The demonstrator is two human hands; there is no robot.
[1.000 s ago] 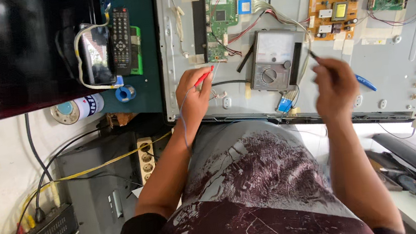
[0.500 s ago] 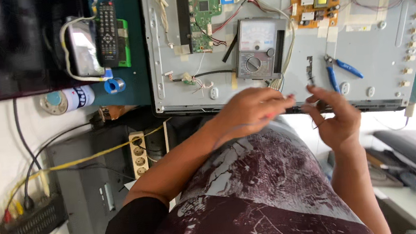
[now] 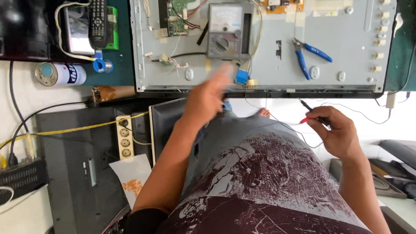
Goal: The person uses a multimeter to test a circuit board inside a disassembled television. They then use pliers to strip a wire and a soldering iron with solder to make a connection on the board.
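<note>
— What is held in the right hand (image 3: 339, 132)?
— Two meter probes (image 3: 311, 112), one red and one black, are pinched in a closed grip; thin leads are trailed from them.
— And the left hand (image 3: 208, 94)?
— It is blurred; its grip cannot be told. It is raised just below the analog multimeter (image 3: 225, 31), which is laid on the grey metal back panel (image 3: 347, 32). Blue-handled pliers (image 3: 308, 54) are seen nearby.
</note>
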